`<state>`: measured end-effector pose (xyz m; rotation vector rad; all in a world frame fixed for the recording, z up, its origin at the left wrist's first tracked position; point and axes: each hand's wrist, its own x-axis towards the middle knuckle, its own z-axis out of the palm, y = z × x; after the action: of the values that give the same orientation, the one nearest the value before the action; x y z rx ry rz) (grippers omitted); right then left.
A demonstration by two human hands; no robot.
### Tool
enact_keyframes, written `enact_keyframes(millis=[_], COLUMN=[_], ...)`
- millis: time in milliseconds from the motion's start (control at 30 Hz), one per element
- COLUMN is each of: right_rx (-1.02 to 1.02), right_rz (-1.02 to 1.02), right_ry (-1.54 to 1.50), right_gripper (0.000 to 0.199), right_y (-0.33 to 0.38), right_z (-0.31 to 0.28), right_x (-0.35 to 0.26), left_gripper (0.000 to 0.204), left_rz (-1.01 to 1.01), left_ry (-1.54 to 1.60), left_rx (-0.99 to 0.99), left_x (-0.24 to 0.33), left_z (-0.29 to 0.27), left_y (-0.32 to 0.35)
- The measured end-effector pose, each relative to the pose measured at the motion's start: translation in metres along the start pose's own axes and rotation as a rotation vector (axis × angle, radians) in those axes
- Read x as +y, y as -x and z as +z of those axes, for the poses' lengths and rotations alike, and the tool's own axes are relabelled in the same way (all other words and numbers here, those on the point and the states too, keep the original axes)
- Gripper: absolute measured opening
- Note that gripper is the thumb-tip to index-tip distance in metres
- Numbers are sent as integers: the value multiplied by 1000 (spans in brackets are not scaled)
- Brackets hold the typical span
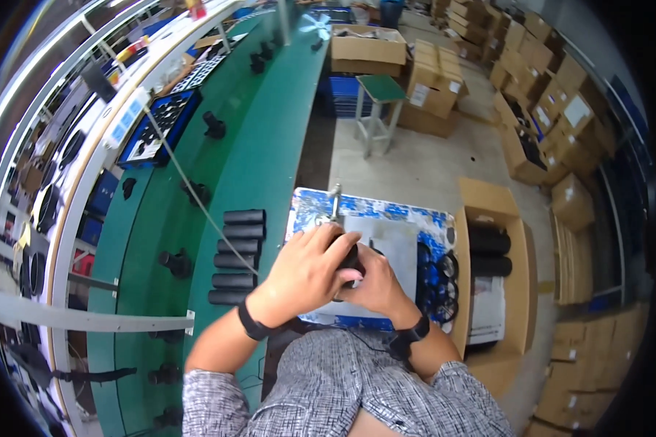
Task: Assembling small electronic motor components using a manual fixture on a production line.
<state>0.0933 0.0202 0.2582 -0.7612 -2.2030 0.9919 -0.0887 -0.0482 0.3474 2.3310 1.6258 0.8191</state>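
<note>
My left hand (307, 268) and my right hand (377, 282) come together over the worktop, both closed around a dark rounded part (351, 258). Fingers cover most of that part, so its exact kind is hidden. Beneath them lies a grey sheet (397, 237) on a blue-and-white, worn worktop (434, 216). Just beyond my fingers a metal fixture (336, 197) stands upright. Black ring-shaped parts (444, 288) are gathered on the worktop to the right of my hands.
Several black tubes (238, 245) lie in a row on the green bench (270, 160) at left. An open carton (526, 291) at right holds more black tubes (490, 242). A stool (381, 89) and stacked cartons (434, 76) stand farther off. A metal bar (95, 313) crosses at left.
</note>
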Motion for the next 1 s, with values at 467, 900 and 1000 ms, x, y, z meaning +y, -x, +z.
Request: enact_keyframes(millis=[467, 900, 1000], right_rx=[246, 161, 83], right_rz=[501, 323, 252], right_ry=[-339, 301, 227], right_gripper=[52, 56, 57], right_y=[70, 50, 50], right_z=[11, 36, 29], right_x=[180, 161, 175], left_gripper=[30, 32, 31], left_rz=[-545, -447, -442], left_ry=[422, 342, 352], left_rx=[-66, 9, -5], left_x=[-74, -74, -72], left_z=[246, 245, 241], left_y=[123, 133, 131])
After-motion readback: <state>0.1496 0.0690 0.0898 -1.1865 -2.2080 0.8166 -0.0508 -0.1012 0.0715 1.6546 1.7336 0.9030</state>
